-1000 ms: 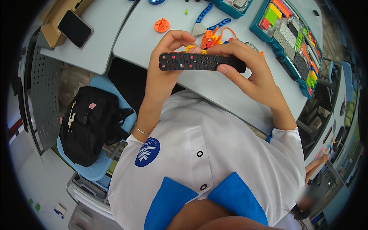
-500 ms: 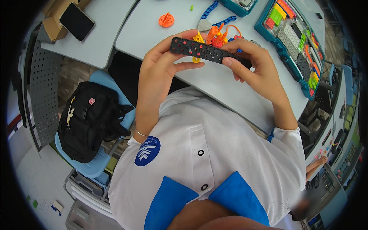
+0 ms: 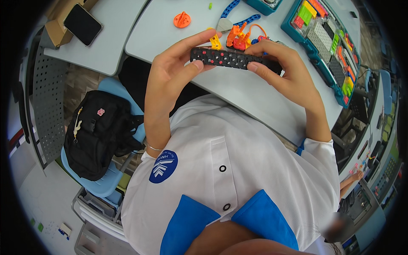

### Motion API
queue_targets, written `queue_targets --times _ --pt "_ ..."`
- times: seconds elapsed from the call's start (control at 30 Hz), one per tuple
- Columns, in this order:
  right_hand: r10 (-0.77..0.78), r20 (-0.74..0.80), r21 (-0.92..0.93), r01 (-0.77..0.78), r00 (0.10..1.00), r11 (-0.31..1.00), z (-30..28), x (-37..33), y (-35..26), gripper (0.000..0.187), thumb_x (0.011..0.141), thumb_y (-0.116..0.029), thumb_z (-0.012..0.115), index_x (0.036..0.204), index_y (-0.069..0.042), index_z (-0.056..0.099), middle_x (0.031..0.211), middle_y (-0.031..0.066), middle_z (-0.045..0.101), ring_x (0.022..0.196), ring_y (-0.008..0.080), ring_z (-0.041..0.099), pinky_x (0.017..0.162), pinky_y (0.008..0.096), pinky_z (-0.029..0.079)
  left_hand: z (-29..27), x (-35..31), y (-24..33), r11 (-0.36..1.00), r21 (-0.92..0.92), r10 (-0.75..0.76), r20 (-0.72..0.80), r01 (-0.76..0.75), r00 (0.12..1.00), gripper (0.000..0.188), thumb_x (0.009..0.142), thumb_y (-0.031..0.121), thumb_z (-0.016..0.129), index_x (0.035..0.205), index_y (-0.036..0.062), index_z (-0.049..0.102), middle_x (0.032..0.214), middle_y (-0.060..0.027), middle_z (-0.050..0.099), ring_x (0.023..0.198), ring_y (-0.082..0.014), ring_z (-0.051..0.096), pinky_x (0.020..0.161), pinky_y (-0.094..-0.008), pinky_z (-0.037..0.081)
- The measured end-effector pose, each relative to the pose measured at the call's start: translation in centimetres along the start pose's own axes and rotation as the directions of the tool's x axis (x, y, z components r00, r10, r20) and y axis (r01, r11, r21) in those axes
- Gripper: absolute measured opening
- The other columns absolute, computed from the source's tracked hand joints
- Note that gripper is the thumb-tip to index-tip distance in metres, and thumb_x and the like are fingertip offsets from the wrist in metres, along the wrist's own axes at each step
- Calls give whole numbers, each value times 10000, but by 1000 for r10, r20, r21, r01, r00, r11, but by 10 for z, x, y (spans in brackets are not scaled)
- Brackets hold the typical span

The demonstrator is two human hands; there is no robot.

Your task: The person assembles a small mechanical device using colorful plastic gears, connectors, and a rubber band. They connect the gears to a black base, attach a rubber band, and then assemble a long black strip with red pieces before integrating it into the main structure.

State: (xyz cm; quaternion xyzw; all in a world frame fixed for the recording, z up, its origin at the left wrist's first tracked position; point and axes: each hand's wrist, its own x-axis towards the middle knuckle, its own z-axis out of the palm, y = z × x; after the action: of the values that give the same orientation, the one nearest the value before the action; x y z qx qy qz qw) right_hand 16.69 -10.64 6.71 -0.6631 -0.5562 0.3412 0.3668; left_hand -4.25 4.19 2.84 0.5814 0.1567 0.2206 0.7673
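A long black perforated building plate [image 3: 231, 59] with small red and pale pegs in its holes is held up between my two hands over the table edge. My left hand [image 3: 176, 63] pinches its left end, thumb on the near side, the index finger reaching over toward a yellow connector piece [image 3: 215, 42] behind the plate's top edge. My right hand [image 3: 285, 68] grips the right end between thumb and curled fingers. Just behind the plate show orange and red pieces [image 3: 240, 39]; whether they are attached to it, I cannot tell.
On the grey table [image 3: 255, 97] lie an orange disc [image 3: 182, 20] and blue perforated arms [image 3: 247, 20] by a grey piece. A teal parts case [image 3: 316, 55] stands at right. A phone [image 3: 83, 24] rests far left; a black backpack [image 3: 100, 136] sits on a blue chair.
My left hand has shifted its grip, its thumb now on the plate's near side. The plate has tilted level, and the yellow ring below it has gone from sight. My right hand keeps its hold.
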Motion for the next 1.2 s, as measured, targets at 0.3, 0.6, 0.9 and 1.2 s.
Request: queue_targets --times 0.3,0.6,0.9,1.2 --pt "-2 3 14 2 1000 1000 4 1 1 217 934 -134 705 1082 19 665 938 90 691 803 175 651 738 304 520 4 -1 0 999 -34 -19 -19 19 1000 461 934 -15 573 1377 -125 506 1389 -265 550 1244 -324 600 1043 -409 518" --pt "35 -10 80 -34 999 996 8 1 2 212 933 -111 708 1093 20 662 913 79 691 794 137 639 720 286 513 2 -1 -6 979 -201 -27 58 38 998 564 949 88 584 1433 -136 404 1454 -311 467 1363 -434 489 1153 -497 397" --pt "2 -63 87 3 998 996 11 2 7 201 930 -107 710 1077 21 660 919 78 691 797 149 638 719 281 506 11 -1 -13 982 -188 -8 -105 -12 994 373 925 -27 625 1276 -68 502 1250 -209 597 1212 -254 597 1025 -359 494" --pt "-195 -50 -161 185 980 969 9 3 3 157 910 -99 722 1033 -18 669 890 78 626 758 200 622 646 288 497 17 -2 -9 982 -68 165 -146 -177 975 405 908 -66 630 1270 -56 450 1282 -333 594 1233 -422 609 1097 -496 469"
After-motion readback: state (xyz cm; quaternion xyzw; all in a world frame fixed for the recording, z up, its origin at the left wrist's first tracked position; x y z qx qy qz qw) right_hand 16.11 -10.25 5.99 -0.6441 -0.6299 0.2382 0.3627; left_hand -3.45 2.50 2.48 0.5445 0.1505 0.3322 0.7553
